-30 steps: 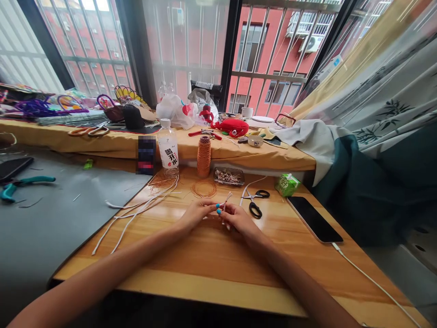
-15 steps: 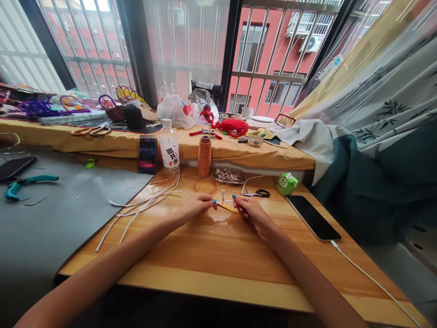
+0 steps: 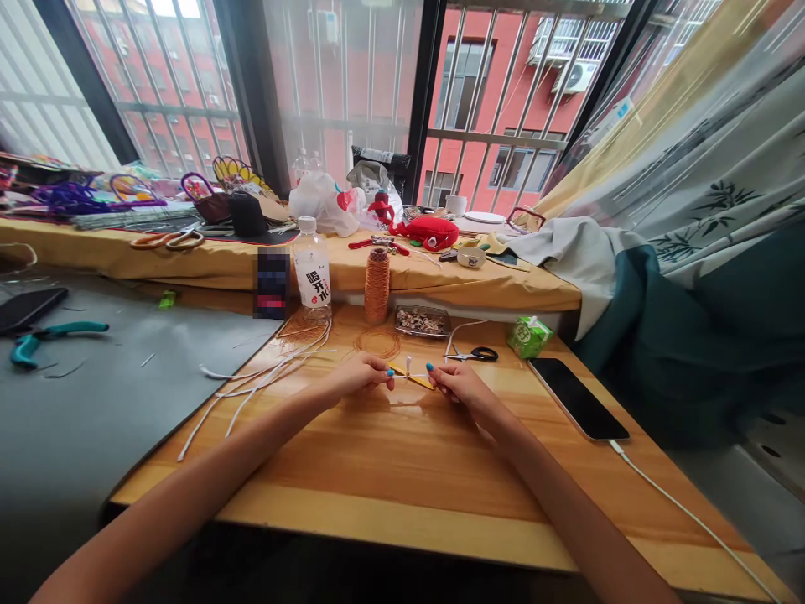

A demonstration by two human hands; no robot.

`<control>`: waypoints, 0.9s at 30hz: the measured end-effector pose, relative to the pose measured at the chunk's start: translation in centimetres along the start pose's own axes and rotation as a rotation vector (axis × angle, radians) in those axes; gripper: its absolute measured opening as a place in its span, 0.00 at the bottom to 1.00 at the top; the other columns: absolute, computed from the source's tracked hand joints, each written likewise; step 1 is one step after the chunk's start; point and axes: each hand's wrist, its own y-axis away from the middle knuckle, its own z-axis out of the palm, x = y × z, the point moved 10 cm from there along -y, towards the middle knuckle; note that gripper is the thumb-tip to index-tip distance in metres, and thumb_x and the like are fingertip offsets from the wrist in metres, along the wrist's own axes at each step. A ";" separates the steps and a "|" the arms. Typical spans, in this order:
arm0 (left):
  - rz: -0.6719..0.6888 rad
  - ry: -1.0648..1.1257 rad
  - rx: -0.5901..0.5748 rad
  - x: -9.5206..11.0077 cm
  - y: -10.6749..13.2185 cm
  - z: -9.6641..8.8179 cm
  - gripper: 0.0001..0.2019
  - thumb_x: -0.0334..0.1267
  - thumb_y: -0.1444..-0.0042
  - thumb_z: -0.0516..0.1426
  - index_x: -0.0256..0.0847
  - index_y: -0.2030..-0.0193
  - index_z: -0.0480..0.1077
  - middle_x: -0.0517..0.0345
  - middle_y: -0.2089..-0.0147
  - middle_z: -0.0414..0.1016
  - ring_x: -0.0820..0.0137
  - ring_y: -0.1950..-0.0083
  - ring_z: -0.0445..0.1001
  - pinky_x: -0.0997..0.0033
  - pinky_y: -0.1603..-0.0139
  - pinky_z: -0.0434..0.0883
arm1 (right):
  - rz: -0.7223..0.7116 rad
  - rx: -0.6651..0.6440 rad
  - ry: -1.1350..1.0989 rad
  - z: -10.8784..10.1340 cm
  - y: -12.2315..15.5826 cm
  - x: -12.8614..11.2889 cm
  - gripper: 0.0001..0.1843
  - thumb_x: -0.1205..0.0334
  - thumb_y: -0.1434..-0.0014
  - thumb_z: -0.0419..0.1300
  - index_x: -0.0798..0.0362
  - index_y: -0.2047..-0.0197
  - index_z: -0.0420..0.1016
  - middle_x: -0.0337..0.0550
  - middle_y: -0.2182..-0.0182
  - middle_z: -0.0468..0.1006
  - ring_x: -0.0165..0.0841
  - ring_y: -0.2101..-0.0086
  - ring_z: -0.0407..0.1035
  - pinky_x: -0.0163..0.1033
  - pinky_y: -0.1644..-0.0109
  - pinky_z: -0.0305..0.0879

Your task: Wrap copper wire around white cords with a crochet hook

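Observation:
Above the wooden table [image 3: 377, 470] both hands pinch a thin white cord, one at each side of a small white upright loop [image 3: 408, 364]. My left hand [image 3: 365, 375] is closed, thumb and fingertips pressed on the cord's left end. On the right end, my right hand [image 3: 459, 387] is pinched shut as well. Slanting between the hands, just by the cord, is a slim yellow tool [image 3: 420, 382] whose kind I cannot make out. Black-handled scissors [image 3: 481, 355] lie beyond my right hand. A coil of thin copper-coloured wire or thread [image 3: 377, 344] lies behind my left hand.
White cords [image 3: 242, 394] spread at the left. Along the back stand a water bottle [image 3: 313, 273], an orange thread spool [image 3: 376, 287], a tray of small pieces [image 3: 423, 321] and a green packet [image 3: 529, 337]. A charging phone [image 3: 577, 398] lies right; teal pliers [image 3: 56, 335] left.
My left hand has shifted slightly left, and the white cord now shows between both hands. The yellow tool's left end shows more, apart from the left fingertips.

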 end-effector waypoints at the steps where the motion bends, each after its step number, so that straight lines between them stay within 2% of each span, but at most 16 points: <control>1: -0.006 0.002 -0.009 -0.1 0.0 0.0 0.10 0.39 0.57 0.52 0.33 0.77 0.68 0.67 0.87 0.51 0.80 0.84 0.49 0.76 0.81 0.44 | 0.005 -0.005 0.004 0.0 0.0 0.1 0.24 0.40 0.61 0.56 0.56 0.83 0.62 0.28 0.91 0.53 0.19 0.88 0.43 0.30 0.84 0.34; 11: -0.025 0.037 -0.076 -0.8 -0.3 0.3 0.08 0.37 0.57 0.53 0.33 0.78 0.68 0.67 0.89 0.52 0.81 0.85 0.49 0.77 0.82 0.45 | 0.052 -0.056 -0.021 0.6 -0.1 1.1 0.24 0.40 0.63 0.57 0.56 0.83 0.62 0.29 0.91 0.58 0.19 0.90 0.48 0.28 0.87 0.41; 18: -0.038 0.038 -0.085 -1.3 -0.3 -0.1 0.08 0.36 0.57 0.53 0.33 0.77 0.68 0.66 0.88 0.55 0.81 0.84 0.52 0.78 0.81 0.46 | 0.069 -0.068 -0.056 0.3 0.0 1.6 0.23 0.41 0.60 0.57 0.55 0.82 0.61 0.29 0.92 0.59 0.18 0.92 0.49 0.27 0.88 0.42; 23: -0.019 0.052 -0.080 -1.0 -0.3 -0.1 0.09 0.37 0.55 0.53 0.33 0.77 0.69 0.66 0.89 0.55 0.80 0.85 0.52 0.77 0.82 0.47 | 0.064 -0.094 -0.060 0.4 0.0 1.5 0.21 0.45 0.57 0.58 0.57 0.81 0.65 0.31 0.91 0.61 0.18 0.91 0.51 0.27 0.88 0.42; 25: -0.018 0.101 -0.075 -0.9 -0.3 0.0 0.10 0.38 0.55 0.53 0.32 0.76 0.69 0.65 0.88 0.55 0.81 0.85 0.53 0.78 0.82 0.47 | 0.030 -0.109 -0.088 0.6 0.1 0.9 0.20 0.47 0.55 0.57 0.58 0.78 0.67 0.32 0.89 0.64 0.18 0.90 0.53 0.26 0.87 0.44; 27: -0.001 0.198 -0.065 -0.6 -0.2 0.0 0.10 0.39 0.55 0.54 0.32 0.75 0.69 0.65 0.87 0.56 0.81 0.84 0.53 0.78 0.82 0.47 | -0.024 -0.151 -0.190 1.2 0.4 0.1 0.17 0.49 0.54 0.58 0.57 0.71 0.69 0.35 0.83 0.69 0.19 0.88 0.56 0.26 0.86 0.47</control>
